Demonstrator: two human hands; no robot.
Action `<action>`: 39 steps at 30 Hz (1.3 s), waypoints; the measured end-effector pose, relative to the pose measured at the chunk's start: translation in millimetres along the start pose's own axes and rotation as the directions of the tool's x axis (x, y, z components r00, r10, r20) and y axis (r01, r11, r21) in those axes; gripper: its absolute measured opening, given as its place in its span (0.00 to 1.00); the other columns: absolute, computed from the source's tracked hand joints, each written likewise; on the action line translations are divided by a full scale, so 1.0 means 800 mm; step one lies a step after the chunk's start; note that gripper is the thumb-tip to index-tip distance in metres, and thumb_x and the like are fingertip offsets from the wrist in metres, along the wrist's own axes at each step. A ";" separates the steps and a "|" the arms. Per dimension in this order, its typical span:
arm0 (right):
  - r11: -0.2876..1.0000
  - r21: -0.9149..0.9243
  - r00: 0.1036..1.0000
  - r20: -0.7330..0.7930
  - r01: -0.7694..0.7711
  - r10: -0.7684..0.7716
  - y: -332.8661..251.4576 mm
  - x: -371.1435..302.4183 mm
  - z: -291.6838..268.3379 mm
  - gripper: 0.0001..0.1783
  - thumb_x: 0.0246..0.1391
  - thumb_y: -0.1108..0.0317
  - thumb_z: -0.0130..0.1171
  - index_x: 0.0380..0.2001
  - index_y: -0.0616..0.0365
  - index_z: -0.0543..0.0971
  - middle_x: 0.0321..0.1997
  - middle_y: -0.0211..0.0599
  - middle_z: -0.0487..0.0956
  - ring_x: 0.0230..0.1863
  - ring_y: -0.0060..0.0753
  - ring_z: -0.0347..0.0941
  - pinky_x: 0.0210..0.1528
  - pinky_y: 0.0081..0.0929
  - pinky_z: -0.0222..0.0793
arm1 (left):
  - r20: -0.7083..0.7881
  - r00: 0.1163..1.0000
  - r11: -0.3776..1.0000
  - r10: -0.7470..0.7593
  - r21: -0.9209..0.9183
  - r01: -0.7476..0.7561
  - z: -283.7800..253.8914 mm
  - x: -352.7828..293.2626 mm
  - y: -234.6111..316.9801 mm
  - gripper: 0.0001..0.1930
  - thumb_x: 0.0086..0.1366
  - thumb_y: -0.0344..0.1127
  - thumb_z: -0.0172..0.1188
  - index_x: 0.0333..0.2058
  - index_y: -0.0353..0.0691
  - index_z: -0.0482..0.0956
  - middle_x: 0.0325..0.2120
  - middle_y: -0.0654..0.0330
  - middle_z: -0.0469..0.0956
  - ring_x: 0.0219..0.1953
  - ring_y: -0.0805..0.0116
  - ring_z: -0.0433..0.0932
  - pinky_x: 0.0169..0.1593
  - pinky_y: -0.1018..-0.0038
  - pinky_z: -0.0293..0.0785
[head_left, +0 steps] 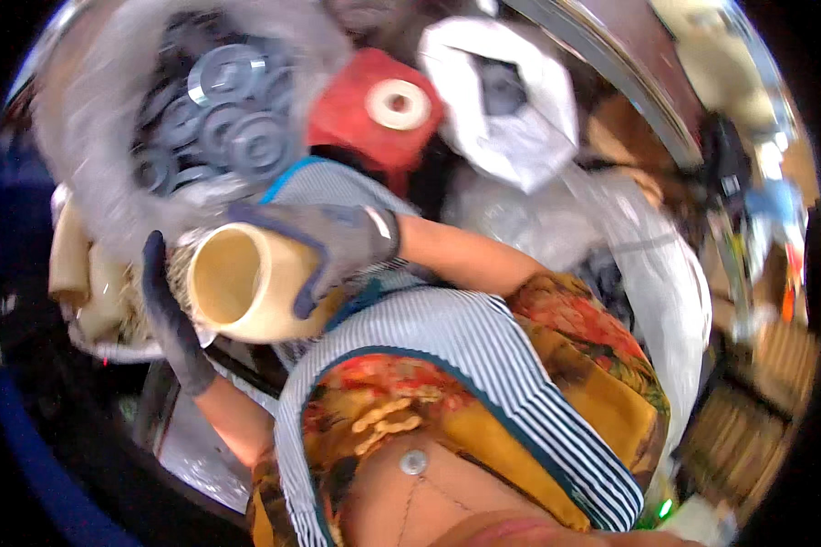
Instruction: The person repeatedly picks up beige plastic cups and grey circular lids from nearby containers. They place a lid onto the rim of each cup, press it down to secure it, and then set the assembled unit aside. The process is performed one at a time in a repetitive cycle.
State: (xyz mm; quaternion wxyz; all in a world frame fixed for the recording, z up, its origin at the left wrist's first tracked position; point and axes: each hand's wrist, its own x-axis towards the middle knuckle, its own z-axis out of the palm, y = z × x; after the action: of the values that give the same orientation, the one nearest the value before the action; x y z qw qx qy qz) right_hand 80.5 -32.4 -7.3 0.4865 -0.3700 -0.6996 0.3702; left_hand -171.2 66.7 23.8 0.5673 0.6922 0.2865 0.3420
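A short, wide cream plastic tube (292,278) lies tilted in front of my apron, its open round end toward the left. My right hand (342,239), in a grey work glove, grips it from above, with thumb and fingers around its wall. My left hand (171,310), gloved too, is beside the tube's open end with its fingers stretched out. Whether its palm touches the rim is hard to tell, as the picture is smeared there.
A clear plastic bag (91,118) of grey ringed discs (255,141) stands at the far left. Next to it, a cream ring (399,105) rests on a red surface (347,100). Beyond are a white sack (556,118) and clear plastic sheeting (675,273). More cream tubes (68,260) lie at the left.
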 end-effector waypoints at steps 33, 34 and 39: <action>-0.299 -0.546 -0.054 -0.419 -0.783 0.906 0.020 -0.656 -0.168 0.16 0.58 0.64 0.52 0.46 0.57 0.79 0.50 0.40 0.79 0.50 0.40 0.75 0.56 0.35 0.69 | -0.176 0.975 0.953 -0.133 0.248 0.175 0.096 -0.026 0.025 0.28 0.68 0.45 0.50 0.60 0.29 0.66 0.55 0.48 0.72 0.54 0.58 0.75 0.56 0.63 0.73; -0.270 -0.550 -0.026 -0.410 -0.790 0.912 0.012 -0.651 -0.181 0.16 0.58 0.65 0.52 0.46 0.57 0.79 0.50 0.40 0.79 0.50 0.40 0.75 0.56 0.35 0.69 | -0.180 0.974 0.942 -0.133 0.283 0.181 0.097 -0.027 0.026 0.28 0.67 0.44 0.50 0.60 0.29 0.66 0.55 0.48 0.72 0.54 0.58 0.75 0.56 0.62 0.73; -0.116 -0.495 0.097 -0.384 -0.861 0.918 -0.047 -0.618 -0.201 0.16 0.56 0.66 0.53 0.46 0.57 0.79 0.50 0.40 0.79 0.50 0.42 0.75 0.57 0.35 0.69 | -0.044 0.992 0.984 -0.118 0.129 0.122 0.093 -0.014 0.024 0.28 0.67 0.43 0.51 0.59 0.29 0.66 0.55 0.47 0.72 0.54 0.57 0.75 0.56 0.61 0.73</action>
State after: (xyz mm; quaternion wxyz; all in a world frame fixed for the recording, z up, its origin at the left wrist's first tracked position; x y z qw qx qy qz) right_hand 353.0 -458.1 -134.9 -0.0776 -0.8587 -0.3588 0.3576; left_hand -118.4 10.6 32.0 0.5346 0.7034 0.3598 0.2999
